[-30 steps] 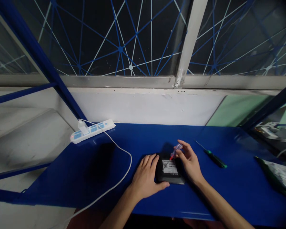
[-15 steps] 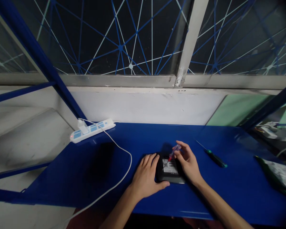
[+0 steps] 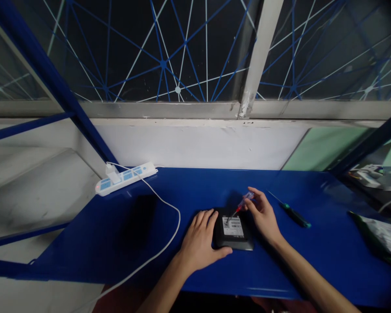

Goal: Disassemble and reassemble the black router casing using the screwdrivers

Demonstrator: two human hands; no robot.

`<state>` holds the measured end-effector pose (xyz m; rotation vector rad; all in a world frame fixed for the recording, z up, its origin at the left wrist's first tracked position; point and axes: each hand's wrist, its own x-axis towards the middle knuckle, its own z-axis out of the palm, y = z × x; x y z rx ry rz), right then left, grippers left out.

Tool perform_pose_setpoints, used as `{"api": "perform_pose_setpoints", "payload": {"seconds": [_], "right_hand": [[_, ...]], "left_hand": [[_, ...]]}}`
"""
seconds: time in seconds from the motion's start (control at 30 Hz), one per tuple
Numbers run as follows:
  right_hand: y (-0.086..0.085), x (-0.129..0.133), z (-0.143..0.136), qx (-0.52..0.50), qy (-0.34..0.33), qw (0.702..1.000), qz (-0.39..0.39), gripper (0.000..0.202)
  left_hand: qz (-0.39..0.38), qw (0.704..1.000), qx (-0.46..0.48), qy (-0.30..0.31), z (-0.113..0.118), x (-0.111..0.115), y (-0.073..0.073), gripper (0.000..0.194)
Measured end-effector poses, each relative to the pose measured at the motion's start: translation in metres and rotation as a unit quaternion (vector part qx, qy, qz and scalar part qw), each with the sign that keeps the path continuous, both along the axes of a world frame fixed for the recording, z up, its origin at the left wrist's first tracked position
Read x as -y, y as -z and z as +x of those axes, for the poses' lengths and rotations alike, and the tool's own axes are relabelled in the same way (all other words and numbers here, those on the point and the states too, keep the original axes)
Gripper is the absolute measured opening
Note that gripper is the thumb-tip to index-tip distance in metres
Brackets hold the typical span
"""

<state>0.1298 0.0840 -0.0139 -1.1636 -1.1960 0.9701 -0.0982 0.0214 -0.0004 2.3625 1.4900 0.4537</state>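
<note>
The left hand point(image 3: 198, 238) lies spread against the black device point(image 3: 235, 244) at nine o'clock, presumably bracing it; the right hand point(image 3: 262, 215) pinches a screwdriver point(image 3: 238, 209) from two o'clock, tip contact unclear.

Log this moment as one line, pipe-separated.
left hand: spread, touching black device | right hand: holding red-collared screwdriver, tip over white label, contact unclear | green-handled screwdriver: lying on blue table

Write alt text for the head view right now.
The right hand holds a red-collared screwdriver, its tip over a labelled black device; the left hand rests against the device's left side. On the blue table, a green screwdriver lies right, a white power strip back left.
</note>
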Motion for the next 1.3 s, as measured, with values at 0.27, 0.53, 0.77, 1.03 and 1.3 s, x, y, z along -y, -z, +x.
{"api": "perform_pose_setpoints", "payload": {"seconds": [0.27, 0.53, 0.77, 1.03, 1.3], "right_hand": [[-0.006, -0.028, 0.027, 0.033, 0.104, 0.985, 0.131, 0.056], [0.004, -0.018, 0.028, 0.055, 0.061, 0.986, 0.146, 0.043], [0.005, -0.012, 0.027, 0.150, 0.050, 0.972, 0.173, 0.045], [-0.005, -0.003, 0.024, 0.175, 0.032, 0.969, 0.173, 0.041], [-0.002, -0.004, 0.022, 0.103, 0.053, 0.984, 0.137, 0.041]], "left_hand": [[-0.010, 1.000, -0.010, 0.002, -0.003, 0.000, 0.004, 0.097], [-0.014, 1.000, 0.001, 0.016, -0.006, -0.001, 0.012, 0.099], [-0.008, 1.000, 0.015, 0.018, -0.007, -0.002, 0.012, 0.098], [-0.008, 1.000, 0.014, 0.016, -0.007, -0.001, 0.012, 0.096], [-0.008, 1.000, 0.011, 0.011, -0.006, -0.002, 0.011, 0.093]]}}
